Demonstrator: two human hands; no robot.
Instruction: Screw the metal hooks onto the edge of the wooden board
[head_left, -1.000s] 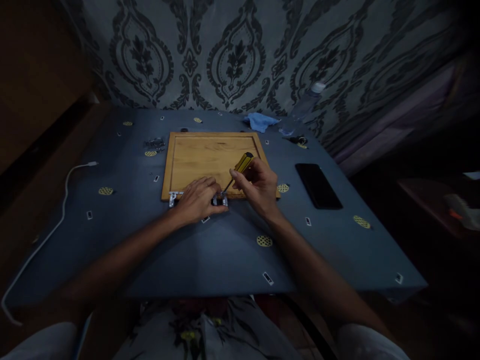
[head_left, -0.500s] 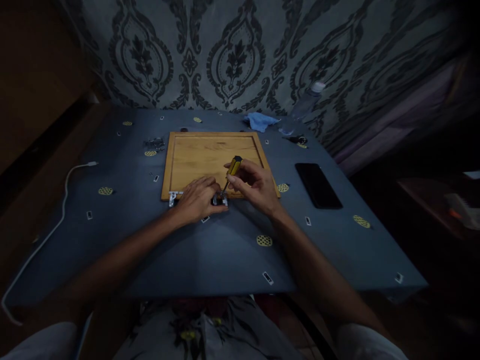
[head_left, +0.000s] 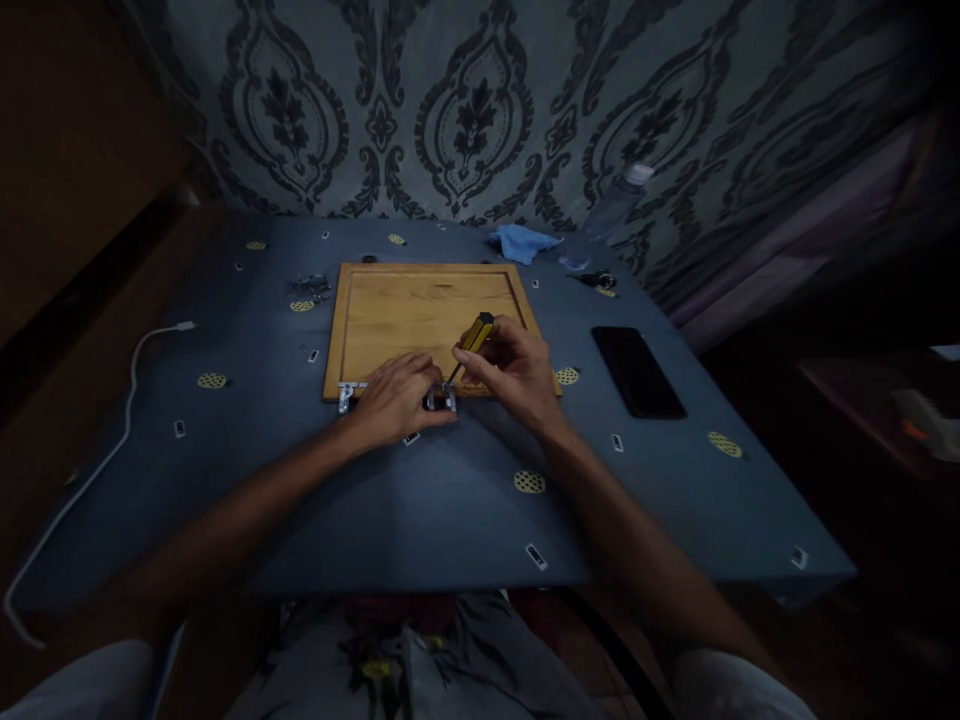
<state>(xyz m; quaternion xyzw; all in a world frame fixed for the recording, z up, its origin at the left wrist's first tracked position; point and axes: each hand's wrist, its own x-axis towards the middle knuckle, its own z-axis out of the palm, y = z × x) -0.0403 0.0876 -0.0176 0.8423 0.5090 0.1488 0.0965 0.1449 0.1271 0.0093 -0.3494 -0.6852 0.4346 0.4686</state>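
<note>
A wooden board [head_left: 420,312] with a raised rim lies on the blue table [head_left: 420,500]. A metal hinge [head_left: 349,393] sits along its near edge. My left hand [head_left: 394,400] lies curled over the hinge, pressing it against the board's edge. My right hand [head_left: 514,372] is closed around a yellow-and-black screwdriver [head_left: 474,338], whose shaft slants down to the metal piece [head_left: 448,400] just right of my left fingers.
A black phone [head_left: 637,371] lies right of the board. A blue cloth [head_left: 521,243], a clear bottle [head_left: 604,215] and small dark items stand at the back right. Loose metal parts [head_left: 309,287] lie at the board's left, a white cable [head_left: 127,380] at far left.
The screwdriver handle swung left and more upright, then tilted slightly back to the right, with my right fingers shifting on it. My left hand stayed on the hinge.
</note>
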